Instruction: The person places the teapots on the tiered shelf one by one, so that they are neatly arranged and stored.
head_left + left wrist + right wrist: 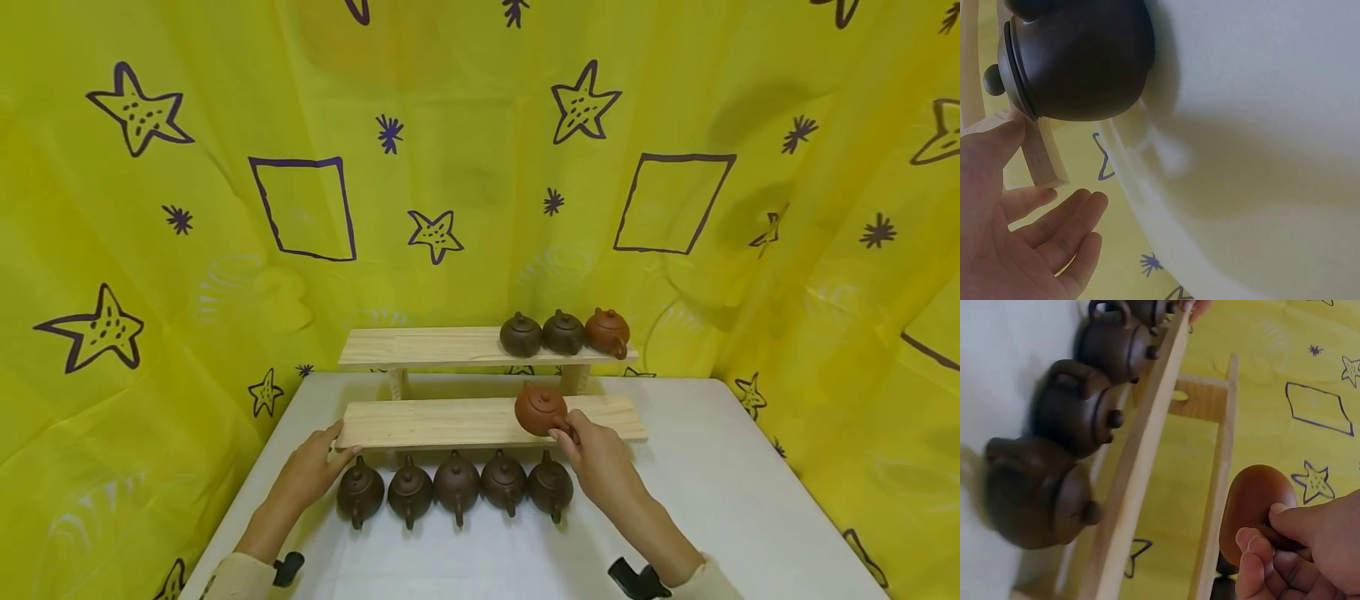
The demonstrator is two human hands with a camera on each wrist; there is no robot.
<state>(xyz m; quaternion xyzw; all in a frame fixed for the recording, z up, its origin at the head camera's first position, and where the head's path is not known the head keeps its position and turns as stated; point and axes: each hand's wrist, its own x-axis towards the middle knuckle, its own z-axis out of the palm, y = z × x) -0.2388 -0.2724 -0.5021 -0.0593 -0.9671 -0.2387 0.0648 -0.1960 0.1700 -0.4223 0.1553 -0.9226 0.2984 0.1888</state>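
Note:
My right hand (600, 458) pinches the handle of a reddish-brown clay teapot (540, 409), held at the lower wooden shelf (435, 422). In the right wrist view, thumb and curled fingers close on that teapot (1259, 494); whether its base touches wood cannot be told. My left hand (306, 471) rests against the lower shelf's left end. The left wrist view shows its fingers (1063, 234) loosely extended and the thumb by the board's edge, beneath a dark teapot (1085, 59). Several dark brown teapots (457, 483) stand in a row before the shelf, handles toward me.
On the upper shelf (420, 346), two dark teapots (521, 335) and one reddish teapot (606, 331) stand at the right. The two-tier rack sits on a white table (750, 500). A yellow curtain (480, 167) with drawn stars hangs behind and at both sides.

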